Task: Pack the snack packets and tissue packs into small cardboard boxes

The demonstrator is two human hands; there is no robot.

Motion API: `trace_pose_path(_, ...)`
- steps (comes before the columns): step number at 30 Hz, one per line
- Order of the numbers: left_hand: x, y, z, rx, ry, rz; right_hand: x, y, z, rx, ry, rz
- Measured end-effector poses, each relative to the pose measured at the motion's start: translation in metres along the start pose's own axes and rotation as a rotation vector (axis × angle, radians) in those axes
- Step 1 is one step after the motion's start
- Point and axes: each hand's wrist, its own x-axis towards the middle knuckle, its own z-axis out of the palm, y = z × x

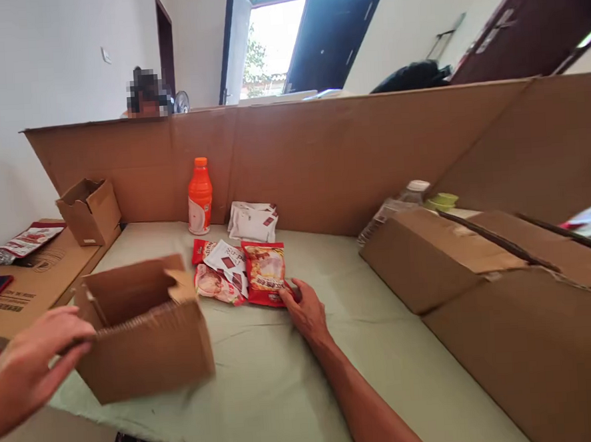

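Left hand (pixel 44 360) with thumb below the fingers, right hand (pixel 306 312) farther forward, fingers curled, forearm (pixel 363 393) bare.

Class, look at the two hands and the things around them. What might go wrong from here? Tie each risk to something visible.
The left hand grips the open box only at one side, close to the edge of the table, so it might tip or slip off.

The right hand touches a red packet lying against other packets; moving it could drag them along.
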Motion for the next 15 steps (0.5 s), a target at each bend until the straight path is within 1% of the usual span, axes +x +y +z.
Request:
trace_pose_path(1, 0.004, 0.019, 0.002, -0.047, -0.063, 0.084, 0.0, 0.0, 0.0, -0.014, 0.002, 0.021)
trace_pose_path(3, 0.013, 0.051, 0.008, -0.099, -0.169, 0.157, -0.001, 0.0, -0.001, -0.042, -0.002, 0.053)
trace_pose_path(4, 0.017, 0.063, 0.01, -0.109, -0.196, 0.169, -0.002, -0.002, -0.001, -0.055, -0.006, 0.065)
trace_pose_path(6, 0.022, 0.08, 0.016, -0.101, -0.198, 0.174, -0.002, -0.006, -0.002, -0.077, -0.018, 0.074)
trace_pose_path(9, 0.022, 0.09, 0.021, -0.071, -0.188, 0.19, -0.003, -0.013, -0.004, -0.095, -0.033, 0.067)
trace_pose_path(15, 0.01, 0.093, 0.025, -0.058, -0.079, 0.228, -0.003, -0.014, -0.012, -0.084, -0.033, 0.021)
